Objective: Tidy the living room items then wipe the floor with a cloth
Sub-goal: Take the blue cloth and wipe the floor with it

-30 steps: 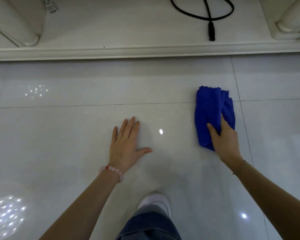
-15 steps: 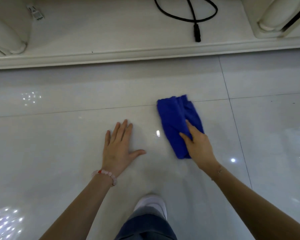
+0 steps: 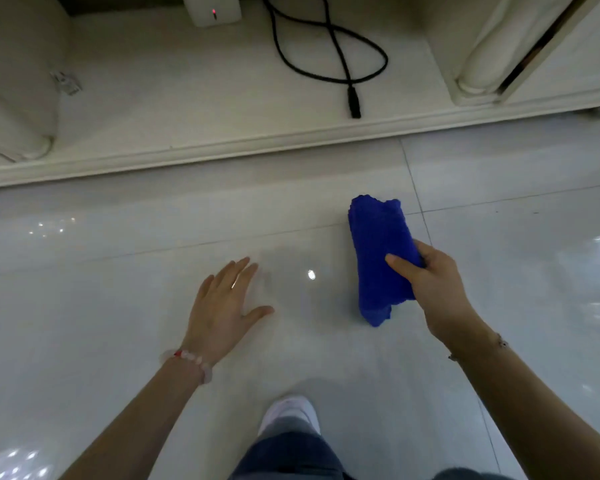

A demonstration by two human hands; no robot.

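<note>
A folded blue cloth point(image 3: 378, 244) lies on the glossy white tiled floor point(image 3: 118, 271), right of centre. My right hand point(image 3: 433, 289) grips the cloth's near right side, thumb across its top and fingers wrapped around its edge. My left hand point(image 3: 222, 306) rests flat on the floor to the cloth's left, fingers spread, holding nothing. A pink bead bracelet sits on the left wrist.
A cream raised ledge point(image 3: 257, 147) runs across the far side of the floor. On it lie a black cable with a plug point(image 3: 354, 102) and a white box with a red light point(image 3: 215, 10). Cream furniture bases point(image 3: 482, 64) stand at both far corners. My white shoe point(image 3: 288, 414) is near the bottom.
My right hand swept the cloth left across the floor, then back right, and now grips it more tightly. The left hand stayed flat on the floor. The view tilted up.
</note>
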